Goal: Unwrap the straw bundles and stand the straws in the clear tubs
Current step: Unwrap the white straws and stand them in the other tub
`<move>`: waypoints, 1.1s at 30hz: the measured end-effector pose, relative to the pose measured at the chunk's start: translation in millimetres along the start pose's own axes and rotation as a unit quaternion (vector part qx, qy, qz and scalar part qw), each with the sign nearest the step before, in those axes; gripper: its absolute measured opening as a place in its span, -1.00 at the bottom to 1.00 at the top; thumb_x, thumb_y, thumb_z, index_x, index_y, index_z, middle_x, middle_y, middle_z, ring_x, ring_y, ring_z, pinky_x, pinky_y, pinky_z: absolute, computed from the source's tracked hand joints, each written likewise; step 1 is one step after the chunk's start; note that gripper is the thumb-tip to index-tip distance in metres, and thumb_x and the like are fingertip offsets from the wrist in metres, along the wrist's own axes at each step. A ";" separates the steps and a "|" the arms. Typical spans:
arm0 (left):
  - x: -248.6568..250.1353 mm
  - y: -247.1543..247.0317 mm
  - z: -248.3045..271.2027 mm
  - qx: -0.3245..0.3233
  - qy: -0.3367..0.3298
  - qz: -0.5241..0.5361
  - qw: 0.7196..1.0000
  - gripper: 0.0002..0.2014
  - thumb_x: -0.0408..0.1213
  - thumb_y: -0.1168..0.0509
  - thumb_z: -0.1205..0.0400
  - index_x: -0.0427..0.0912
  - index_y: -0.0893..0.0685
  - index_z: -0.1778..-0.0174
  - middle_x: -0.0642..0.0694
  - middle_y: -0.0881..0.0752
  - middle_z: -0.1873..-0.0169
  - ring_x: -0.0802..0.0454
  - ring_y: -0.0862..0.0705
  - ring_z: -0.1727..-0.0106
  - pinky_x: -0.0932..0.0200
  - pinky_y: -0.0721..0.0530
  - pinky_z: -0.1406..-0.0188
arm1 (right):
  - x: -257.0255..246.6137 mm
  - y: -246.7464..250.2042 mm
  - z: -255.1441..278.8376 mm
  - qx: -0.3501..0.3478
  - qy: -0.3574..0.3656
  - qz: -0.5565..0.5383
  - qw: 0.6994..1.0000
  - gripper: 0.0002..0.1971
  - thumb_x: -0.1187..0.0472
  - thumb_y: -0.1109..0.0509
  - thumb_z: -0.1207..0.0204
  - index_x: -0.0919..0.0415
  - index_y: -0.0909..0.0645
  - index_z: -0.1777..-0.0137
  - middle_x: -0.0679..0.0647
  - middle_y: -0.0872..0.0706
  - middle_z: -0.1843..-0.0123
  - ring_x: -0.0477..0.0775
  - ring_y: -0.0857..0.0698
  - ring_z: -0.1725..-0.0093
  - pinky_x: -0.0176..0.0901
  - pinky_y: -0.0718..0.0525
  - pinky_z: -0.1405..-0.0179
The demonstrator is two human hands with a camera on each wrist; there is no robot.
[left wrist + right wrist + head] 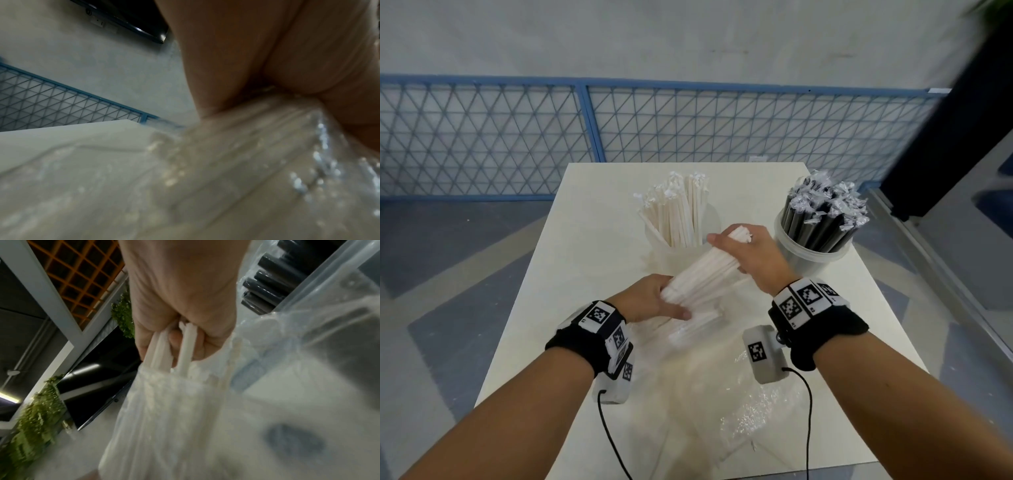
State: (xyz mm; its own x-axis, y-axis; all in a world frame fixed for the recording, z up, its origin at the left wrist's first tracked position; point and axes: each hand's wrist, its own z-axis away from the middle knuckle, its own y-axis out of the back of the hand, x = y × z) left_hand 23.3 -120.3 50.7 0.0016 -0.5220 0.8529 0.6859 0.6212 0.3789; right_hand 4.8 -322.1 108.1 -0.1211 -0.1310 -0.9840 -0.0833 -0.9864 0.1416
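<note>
A bundle of white straws (pixel 703 272) slants across the middle of the table, above the surface. My right hand (pixel 743 251) grips its far upper end, fingers curled round the straws (pixel 186 347). My left hand (pixel 654 301) holds the near lower end, where the clear plastic wrap (pixel 698 329) trails off the bundle; the wrap (pixel 257 154) fills the left wrist view, blurred. Behind stands a clear tub (pixel 709 219) holding upright white straws (pixel 678 212). A second clear tub (pixel 811 253) at the right holds black straws (pixel 822 216).
Crumpled clear wrap (pixel 750 407) lies on the near part of the pale table (pixel 585 274). A blue mesh fence (pixel 517 137) runs behind the table. A dark column (pixel 962 120) stands at the far right.
</note>
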 end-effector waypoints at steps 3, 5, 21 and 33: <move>-5.6 3.2 2.4 0.004 0.010 0.005 1.000 -0.71 -0.20 -0.56 -0.35 0.07 -0.69 0.05 0.14 -0.78 0.15 0.22 -0.73 0.10 0.32 -0.59 0.02 | -6.0 13.0 -9.8 0.084 0.011 -0.039 0.996 -0.76 0.27 -0.48 -0.45 0.18 -0.52 0.39 -0.15 -0.53 0.66 -0.19 -0.54 0.62 -0.45 -0.39 0.64; -7.0 4.2 2.8 0.009 0.012 0.011 1.000 -0.73 -0.21 -0.55 -0.37 0.08 -0.68 0.07 0.15 -0.76 0.15 0.23 -0.71 0.09 0.34 -0.58 0.03 | -6.6 18.5 -13.7 0.123 0.004 -0.083 0.989 -0.76 0.21 -0.50 -0.43 0.11 -0.51 0.38 -0.10 -0.51 0.56 -0.14 -0.52 0.54 -0.36 -0.40 0.54; -32.1 3.9 -6.0 0.029 0.047 0.009 0.998 -0.73 -0.51 -0.48 -0.41 -0.20 -0.52 0.17 -0.13 -0.62 0.24 -0.07 -0.60 0.17 0.23 -0.62 0.11 | -5.3 2.2 -25.9 0.093 -0.029 -0.363 0.927 -0.71 0.09 -0.32 -0.60 0.22 -0.49 0.31 0.04 -0.50 0.53 0.05 -0.56 0.51 -0.02 -0.67 0.22; -30.6 9.3 -14.6 0.026 0.157 -0.175 0.972 -0.53 -0.20 -0.46 -0.47 -0.14 -0.47 -0.25 -0.07 -0.64 0.06 0.00 -0.55 -0.05 0.23 -0.48 0.00 | -73.4 25.0 -51.5 0.193 0.136 -0.208 0.949 -0.77 0.18 -0.30 -0.62 0.19 -0.46 0.27 0.02 -0.45 0.55 -0.04 -0.45 0.58 -0.14 -0.54 0.51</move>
State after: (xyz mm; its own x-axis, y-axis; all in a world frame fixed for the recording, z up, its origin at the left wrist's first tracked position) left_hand 40.3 -107.0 22.8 0.0026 -0.8535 0.5211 0.6462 0.3991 0.6505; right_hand 62.5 -342.2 178.4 0.2577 0.1893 -0.9475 -0.4307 -0.8553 -0.2880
